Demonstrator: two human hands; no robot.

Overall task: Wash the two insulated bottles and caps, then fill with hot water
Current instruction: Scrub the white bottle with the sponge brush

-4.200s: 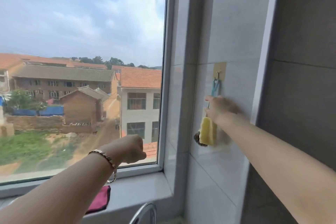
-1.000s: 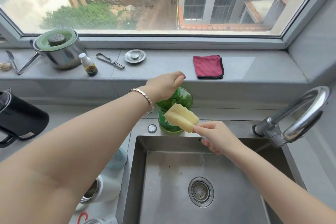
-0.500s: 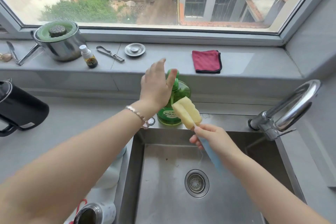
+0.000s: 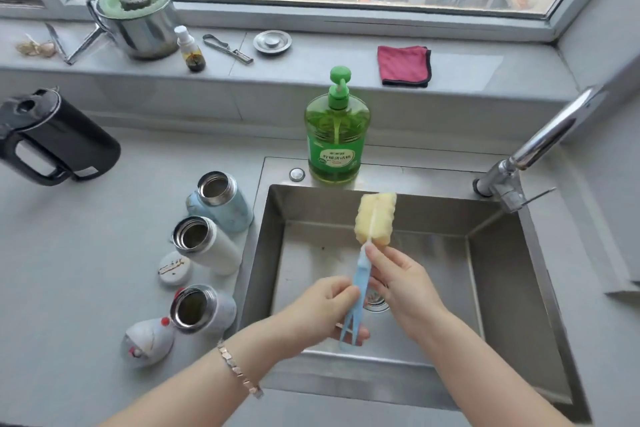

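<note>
Both hands are over the stainless steel sink (image 4: 503,288), lower centre of the frame, both holding a bottle brush with a yellow sponge head and pale blue plastic handle (image 4: 375,220). The left hand (image 4: 323,314) wraps the forked bottom end of the handle. The right hand (image 4: 403,279) pinches the handle just under the sponge. The sponge points up and away, probably to keep drips inside the basin.

A green pump bottle of dish soap (image 4: 337,135) stands on the back rim of the sink, just above the sponge and within easy reach for soaping.

Three open insulated bottles sit in a row on the grey counter left of the sink: a light blue one (image 4: 223,206), a white one (image 4: 206,244) and a pale patterned one (image 4: 202,310). All are uncapped with mouths up, ready for the brush. A round white cap (image 4: 175,269) and a figurine-shaped cap (image 4: 148,340) lie beside them.

The chrome tap (image 4: 540,146) at right shows no water running. A black electric kettle (image 4: 55,140) at the left edge is likely for the hot-water fill. Washing looks not yet started.
</note>
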